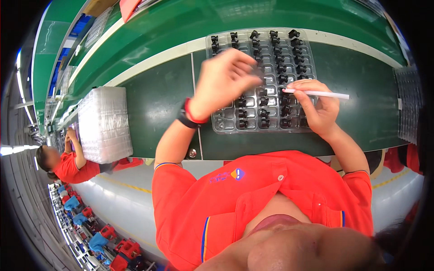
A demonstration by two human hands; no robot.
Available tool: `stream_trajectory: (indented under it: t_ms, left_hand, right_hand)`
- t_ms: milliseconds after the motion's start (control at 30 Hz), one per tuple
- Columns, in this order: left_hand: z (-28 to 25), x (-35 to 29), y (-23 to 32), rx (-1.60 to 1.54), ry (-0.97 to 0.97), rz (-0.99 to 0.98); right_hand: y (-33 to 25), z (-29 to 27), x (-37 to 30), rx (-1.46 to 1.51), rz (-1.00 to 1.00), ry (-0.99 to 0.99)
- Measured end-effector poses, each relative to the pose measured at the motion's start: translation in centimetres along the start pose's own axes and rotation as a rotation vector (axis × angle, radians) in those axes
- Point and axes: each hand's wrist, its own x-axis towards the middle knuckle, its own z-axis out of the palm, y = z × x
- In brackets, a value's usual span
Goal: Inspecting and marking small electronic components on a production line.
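A clear plastic tray lies on the dark green bench, its moulded pockets holding rows of small black parts. Over the tray's left half is my left hand, smeared by motion. Its thumb and forefinger close on a blurred small black part, whose shape is unclear. My right hand is at the tray's right side, pinching a slim white stick like a pen. The stick's pinkish tip points left, close to the black parts in the tray. Some pockets under my left hand are hidden.
Stacked clear trays stand at the bench's left end, and another stack at the far right. A green ledge with a pale edge runs behind. Beyond the left stack sits another person in red.
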Motion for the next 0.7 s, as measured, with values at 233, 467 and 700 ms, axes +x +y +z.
stream_trajectory:
  t_ms: [233,467,700]
  left_hand:
    - [-7.4,1.1,-3.2,0.525,0.158,0.126]
    - [-5.7,1.1,-3.9,0.405,-0.112,0.004]
    - [-5.6,1.6,-5.3,0.414,-0.083,0.085]
  right_hand:
    - [0.2,0.2,-0.2,-0.026,-0.007,-0.041]
    - [0.3,0.4,-0.3,-0.044,-0.038,-0.062]
    - [0.4,0.6,0.3,-0.063,-0.025,-0.081]
